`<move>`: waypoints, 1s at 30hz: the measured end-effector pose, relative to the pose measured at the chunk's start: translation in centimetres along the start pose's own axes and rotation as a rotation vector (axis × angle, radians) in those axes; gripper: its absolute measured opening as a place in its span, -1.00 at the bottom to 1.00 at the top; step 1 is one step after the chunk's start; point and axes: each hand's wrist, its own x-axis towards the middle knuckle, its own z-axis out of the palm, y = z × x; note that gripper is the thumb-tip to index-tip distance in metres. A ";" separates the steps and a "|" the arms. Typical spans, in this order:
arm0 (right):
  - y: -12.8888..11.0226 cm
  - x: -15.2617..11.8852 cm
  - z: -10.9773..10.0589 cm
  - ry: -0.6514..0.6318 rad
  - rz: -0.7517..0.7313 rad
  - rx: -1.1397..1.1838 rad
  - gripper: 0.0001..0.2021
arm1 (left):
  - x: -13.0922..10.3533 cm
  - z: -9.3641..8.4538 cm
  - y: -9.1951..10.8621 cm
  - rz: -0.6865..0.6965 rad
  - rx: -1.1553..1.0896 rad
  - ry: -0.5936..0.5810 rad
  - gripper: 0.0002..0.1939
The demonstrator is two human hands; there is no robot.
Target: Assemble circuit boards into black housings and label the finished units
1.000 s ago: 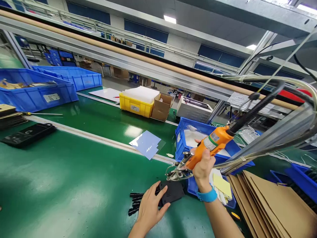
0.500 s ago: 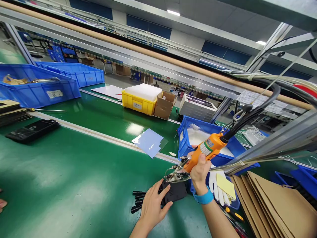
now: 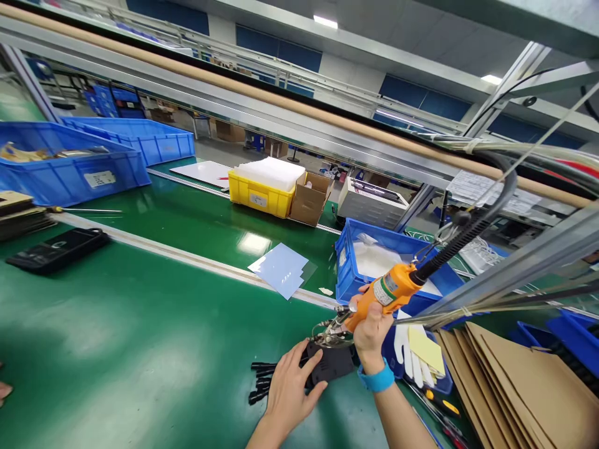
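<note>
My right hand (image 3: 373, 330) is wrapped round an orange power screwdriver (image 3: 384, 294), tilted with its metal tip end down at a black plastic housing (image 3: 331, 363). A black ribbed hose runs up from the tool. The housing lies flat on the green bench (image 3: 140, 349). My left hand (image 3: 294, 380) rests on the left part of the housing, fingers spread, thumb apart. Several black cable ends (image 3: 262, 380) stick out to the left of that hand. Exactly where the tool's tip meets the housing is hidden by metal fittings and thin tubes.
Behind the tool stands a blue bin (image 3: 346, 274) with white material. White gloves (image 3: 412, 355) and cardboard sheets (image 3: 528, 386) are at the right. Pale blue sheets (image 3: 281, 268) lie mid-bench; a black case (image 3: 58, 249) is at left. Part of another person's hand (image 3: 4, 390) shows at the left edge.
My right hand and the orange screwdriver have moved slightly left and down, closer to the housing. My left hand has stayed nearly in place.
</note>
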 end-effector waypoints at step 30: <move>-1.7 -0.8 2.5 0.020 0.056 0.000 -0.59 | 0.2 -0.9 0.8 -0.044 0.000 0.039 -0.49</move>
